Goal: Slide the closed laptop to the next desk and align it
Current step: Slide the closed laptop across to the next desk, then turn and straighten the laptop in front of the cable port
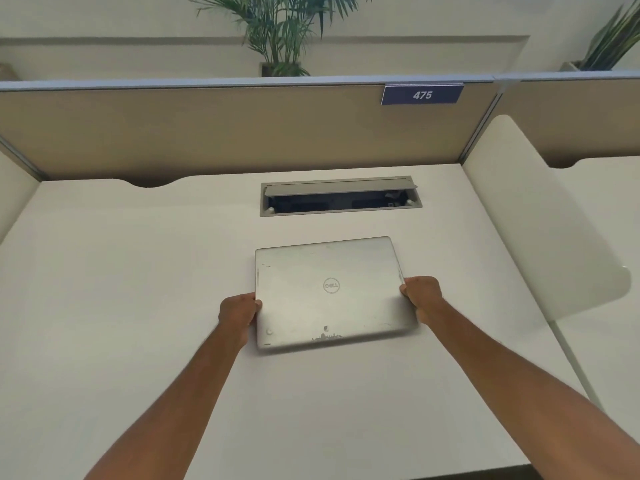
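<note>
Laptop (329,292) is the landmark for everything you see: it lies closed and silver on the pale desk (121,306), lid up, with a round logo in the middle of the lid and scuff marks along its near edge. It sits slightly skewed, its far right corner turned a little away from you.

Your left hand (239,313) is clamped on the laptop's left edge, toward the near corner, thumb on top of the lid and fingers curled down the side. Your right hand (420,294) grips the laptop's right edge about halfway along, thumb tip on the lid and fingers wrapped under or against the side; you cannot tell whether the laptop is lifted or resting flat.

Just beyond the laptop's far edge, a rectangular cable hatch (341,195) is set into the desk, its grey flap tipped open. Behind that stands a tan partition (207,133), carrying a blue number plate (422,95) reading 475, up and to the right of the laptop. A potted palm (280,32) rises behind the partition. To the laptop's right, a white side divider (540,216) separates this desk from the neighbouring desk (616,209).
</note>
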`<state>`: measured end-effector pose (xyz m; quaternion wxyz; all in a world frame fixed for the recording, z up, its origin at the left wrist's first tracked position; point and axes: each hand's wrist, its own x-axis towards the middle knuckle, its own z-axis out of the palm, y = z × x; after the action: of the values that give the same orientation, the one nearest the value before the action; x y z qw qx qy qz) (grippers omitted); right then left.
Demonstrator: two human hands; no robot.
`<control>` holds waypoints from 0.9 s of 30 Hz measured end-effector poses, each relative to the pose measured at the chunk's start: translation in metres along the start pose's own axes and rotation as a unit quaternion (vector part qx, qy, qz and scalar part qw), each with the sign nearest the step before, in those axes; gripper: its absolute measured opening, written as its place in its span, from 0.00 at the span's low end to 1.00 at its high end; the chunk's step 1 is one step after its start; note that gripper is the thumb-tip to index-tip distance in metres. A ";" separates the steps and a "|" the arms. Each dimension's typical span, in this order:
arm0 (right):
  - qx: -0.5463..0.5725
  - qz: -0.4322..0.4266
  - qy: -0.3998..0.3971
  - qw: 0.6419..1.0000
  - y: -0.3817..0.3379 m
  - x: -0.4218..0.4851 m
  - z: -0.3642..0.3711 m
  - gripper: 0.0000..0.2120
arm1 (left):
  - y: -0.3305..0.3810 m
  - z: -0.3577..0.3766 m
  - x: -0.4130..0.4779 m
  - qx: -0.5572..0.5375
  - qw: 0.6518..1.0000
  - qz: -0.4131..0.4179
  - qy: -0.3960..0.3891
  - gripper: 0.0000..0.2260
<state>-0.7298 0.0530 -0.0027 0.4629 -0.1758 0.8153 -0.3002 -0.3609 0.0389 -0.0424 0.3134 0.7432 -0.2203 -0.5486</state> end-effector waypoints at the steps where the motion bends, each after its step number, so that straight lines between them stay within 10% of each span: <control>1: -0.002 -0.001 0.005 1.000 0.003 0.004 -0.004 0.17 | 0.001 0.005 0.001 0.010 1.000 0.001 -0.001 0.11; 27: -0.025 -0.032 0.077 0.996 0.028 0.002 -0.002 0.13 | 0.004 0.006 -0.002 0.077 0.994 0.048 0.057 0.05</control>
<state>-0.7324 0.0740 -0.0217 0.3845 -0.1895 0.8497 -0.3069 -0.3671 0.0359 -0.0399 0.2928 0.7837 -0.2794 -0.4712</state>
